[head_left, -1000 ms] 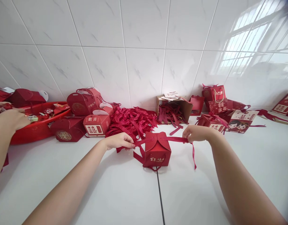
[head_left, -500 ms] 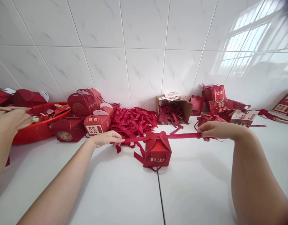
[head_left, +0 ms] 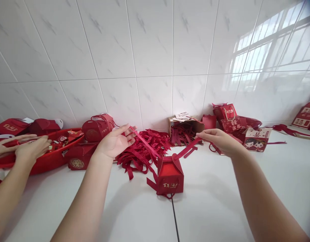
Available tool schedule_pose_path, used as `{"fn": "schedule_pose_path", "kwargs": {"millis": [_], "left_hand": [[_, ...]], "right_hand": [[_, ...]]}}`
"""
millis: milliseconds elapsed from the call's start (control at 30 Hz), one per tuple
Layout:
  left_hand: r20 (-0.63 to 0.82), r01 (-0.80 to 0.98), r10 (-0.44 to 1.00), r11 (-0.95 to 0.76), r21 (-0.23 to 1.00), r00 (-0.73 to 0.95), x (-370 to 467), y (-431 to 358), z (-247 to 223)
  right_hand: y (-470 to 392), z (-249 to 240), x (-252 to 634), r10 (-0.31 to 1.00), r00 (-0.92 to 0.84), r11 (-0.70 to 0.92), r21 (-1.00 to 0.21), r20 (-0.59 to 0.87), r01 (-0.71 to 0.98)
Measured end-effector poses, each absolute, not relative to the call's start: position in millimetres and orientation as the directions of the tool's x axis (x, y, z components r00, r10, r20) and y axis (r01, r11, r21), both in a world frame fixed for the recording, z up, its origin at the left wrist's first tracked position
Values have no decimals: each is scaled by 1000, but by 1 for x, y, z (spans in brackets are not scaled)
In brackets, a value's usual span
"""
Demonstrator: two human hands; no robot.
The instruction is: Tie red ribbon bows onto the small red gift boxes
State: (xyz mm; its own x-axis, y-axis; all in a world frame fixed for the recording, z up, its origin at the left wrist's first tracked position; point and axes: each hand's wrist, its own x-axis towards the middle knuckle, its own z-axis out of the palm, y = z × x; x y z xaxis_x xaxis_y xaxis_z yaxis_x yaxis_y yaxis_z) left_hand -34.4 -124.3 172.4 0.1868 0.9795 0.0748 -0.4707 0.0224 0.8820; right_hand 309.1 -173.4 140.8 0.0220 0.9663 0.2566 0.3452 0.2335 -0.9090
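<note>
A red gift box (head_left: 170,176) with gold lettering stands upright on the white table, a ribbon (head_left: 146,143) passing through the loops at its top. My left hand (head_left: 121,139), palm turned up and fingers curled, has one end of this ribbon at its fingertips, up and to the left of the box. The other end is pinched in my right hand (head_left: 211,136), up and to the right. Both ends slant upward from the box. A second dark red strip and a cord handle hang at the box's lower left and front.
Behind the box lie a heap of red ribbons (head_left: 144,144) and a carton (head_left: 199,126) of ribbon strips. At left, another person's hands (head_left: 31,148) are over a red basin (head_left: 54,164). More red boxes (head_left: 98,127) line the tiled wall.
Both hands have risen and the ribbon, earlier stretched level, now slants up on each side. My left hand has turned palm up and its fingers have loosened. The view has shifted.
</note>
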Motion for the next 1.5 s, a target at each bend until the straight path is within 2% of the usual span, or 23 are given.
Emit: {"fn": "schedule_pose_path", "kwargs": {"millis": [67,133,200,300,433,633,767,900,1100,1367,1500], "left_hand": [[71,-546,984,30,837,164,-19,-132,179],[84,-616,987,18,788,137,-8,-136,180],[99,-654,988,4,756,120,-3,-136,178],[144,-649,985,-47,759,97,-2,-133,175],[200,-610,978,-127,782,53,-3,-134,175],[297,-547,952,-207,811,80,2,-137,172],[330,-473,940,-254,844,85,2,-134,167],[298,-476,953,-234,847,61,2,-135,168],[369,-449,929,-333,829,-7,0,-150,178],[433,-483,902,-373,792,12,-2,-166,185],[435,-508,899,-353,786,49,-2,-169,188]], "right_hand": [[-167,139,292,971,-35,239,-971,239,-4],[-163,137,275,968,-88,196,-930,233,-310],[-161,135,262,967,-102,158,-861,235,-484],[-161,133,253,957,-77,187,-794,281,-578],[-163,132,249,931,6,310,-780,366,-543],[-167,131,244,862,230,505,-800,451,-324],[-165,132,247,797,347,590,-759,493,-277],[-166,136,252,830,342,545,-770,440,-331],[-177,147,255,899,249,435,-797,360,-419],[-185,152,264,868,259,482,-845,424,-231],[-189,152,264,841,249,507,-861,480,-52]]}}
